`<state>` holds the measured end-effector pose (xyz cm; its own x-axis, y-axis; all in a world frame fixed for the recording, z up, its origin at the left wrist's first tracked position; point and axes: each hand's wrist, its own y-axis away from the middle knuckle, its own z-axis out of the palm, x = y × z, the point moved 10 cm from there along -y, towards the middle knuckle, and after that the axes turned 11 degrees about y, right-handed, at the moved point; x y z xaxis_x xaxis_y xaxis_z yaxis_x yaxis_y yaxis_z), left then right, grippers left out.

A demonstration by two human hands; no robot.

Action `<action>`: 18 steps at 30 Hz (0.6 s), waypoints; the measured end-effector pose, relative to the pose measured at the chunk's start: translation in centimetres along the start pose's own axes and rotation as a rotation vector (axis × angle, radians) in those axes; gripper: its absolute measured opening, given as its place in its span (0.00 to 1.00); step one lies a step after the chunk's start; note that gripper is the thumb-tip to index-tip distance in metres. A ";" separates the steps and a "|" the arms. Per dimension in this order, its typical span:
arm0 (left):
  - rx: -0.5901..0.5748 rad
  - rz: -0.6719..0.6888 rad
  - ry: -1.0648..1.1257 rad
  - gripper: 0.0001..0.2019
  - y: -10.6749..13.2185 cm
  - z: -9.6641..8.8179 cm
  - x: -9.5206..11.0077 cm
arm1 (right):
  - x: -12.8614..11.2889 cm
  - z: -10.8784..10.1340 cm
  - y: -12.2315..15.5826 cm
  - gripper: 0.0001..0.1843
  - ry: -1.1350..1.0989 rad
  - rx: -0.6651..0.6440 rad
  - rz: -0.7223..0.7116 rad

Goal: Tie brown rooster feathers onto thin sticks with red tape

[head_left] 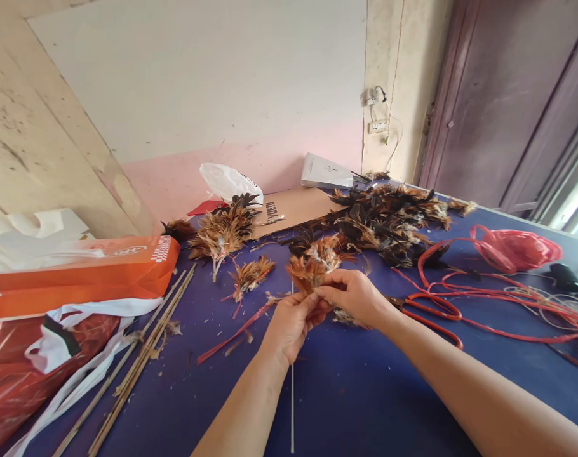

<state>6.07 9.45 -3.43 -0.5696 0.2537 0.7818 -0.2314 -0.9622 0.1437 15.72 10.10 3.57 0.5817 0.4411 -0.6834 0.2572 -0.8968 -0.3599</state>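
Between my two hands, over the blue table, is a bunch of orange-brown feathers (309,270). My left hand (296,320) pinches its lower end, with the fingers curled under. My right hand (353,293) meets it from the right, thumb and fingertips closed at the same spot; the fingers partly hide the base. A thin white stick or line (292,406) runs under my left hand toward me; I cannot tell whether it is held. Left of my hands lie a small feather bunch (251,277) and a strip of red plastic twine (234,335). Orange-handled scissors (434,308) rest by my right wrist.
A large feather heap (389,219) spreads behind on the right, near cardboard (301,209). Another feather bunch (222,231) lies back left. Red twine (517,247) tangles at right. Thin sticks (141,362), an orange bag (84,270) and a red bag (46,374) occupy the left.
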 end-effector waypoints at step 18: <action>-0.003 -0.106 0.186 0.06 0.1 -0.1 -0.5 | -0.5 0.5 0.2 0.22 0.049 -0.004 -0.053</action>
<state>6.28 9.26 -3.85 -0.6778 0.3679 0.6366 -0.3000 -0.9289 0.2173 15.07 9.71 3.52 0.6041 0.4863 -0.6313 0.2922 -0.8722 -0.3922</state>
